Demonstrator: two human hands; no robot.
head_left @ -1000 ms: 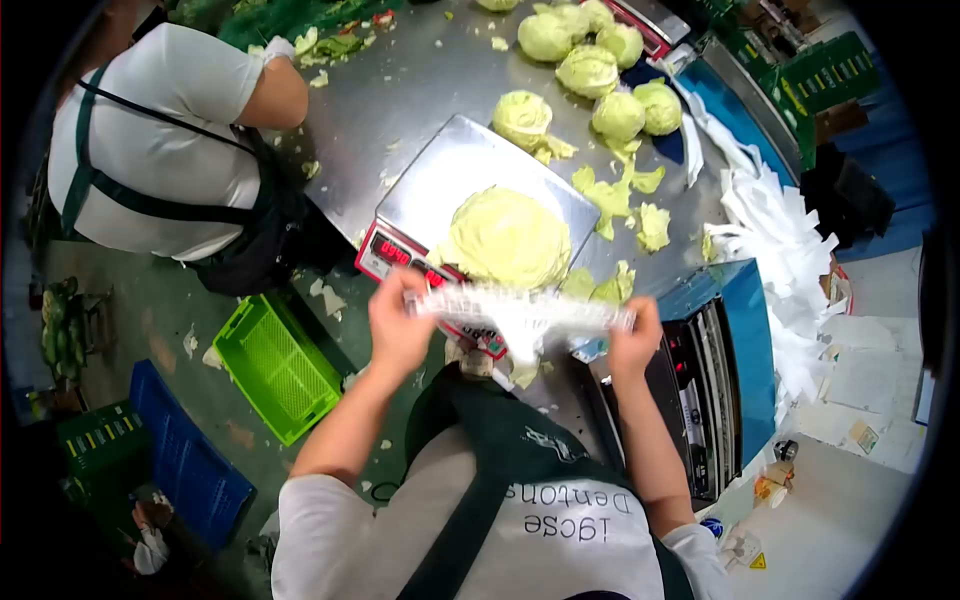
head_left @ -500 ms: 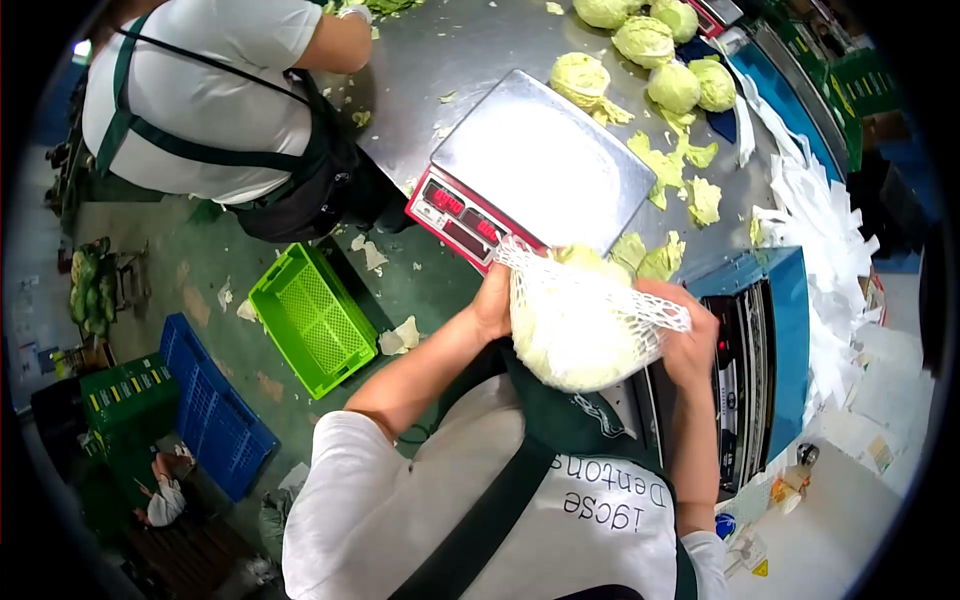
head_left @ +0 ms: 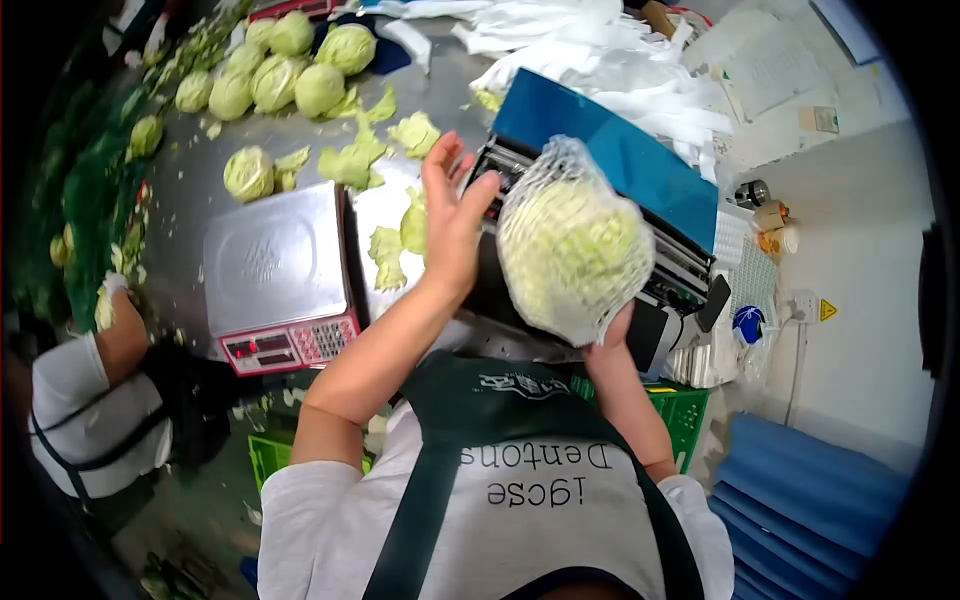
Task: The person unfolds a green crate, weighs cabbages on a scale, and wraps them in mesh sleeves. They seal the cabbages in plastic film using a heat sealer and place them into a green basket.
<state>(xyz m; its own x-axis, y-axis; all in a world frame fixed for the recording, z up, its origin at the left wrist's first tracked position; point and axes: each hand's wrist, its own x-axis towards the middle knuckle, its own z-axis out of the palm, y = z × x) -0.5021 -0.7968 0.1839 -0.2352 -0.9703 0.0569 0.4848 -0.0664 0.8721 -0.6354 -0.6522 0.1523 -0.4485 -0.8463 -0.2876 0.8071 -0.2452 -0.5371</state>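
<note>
A pale green cabbage (head_left: 580, 250) in a white mesh net hangs in front of me, over the dark front of a blue box-shaped machine (head_left: 620, 155). My right hand (head_left: 608, 332) is closed around the gathered net at the cabbage's lower edge, its fingers partly hidden behind it. To the left of the cabbage, my left hand (head_left: 452, 215) is raised with fingers spread and nothing in them. Loose cabbage leaves (head_left: 388, 258) lie on the table beside that hand.
Left of my arm stands a red-edged digital scale (head_left: 275, 260). Several bare cabbages (head_left: 275, 83) lie at the table's back, with white nets (head_left: 560, 40) piled behind the machine. A co-worker's arm (head_left: 120, 325) reaches in at far left. A green crate (head_left: 685, 425) sits low right.
My view and body have turned right, from the scale toward the blue machine. The netted cabbage moved along. My left hand let go of the net; my right hand holds it.
</note>
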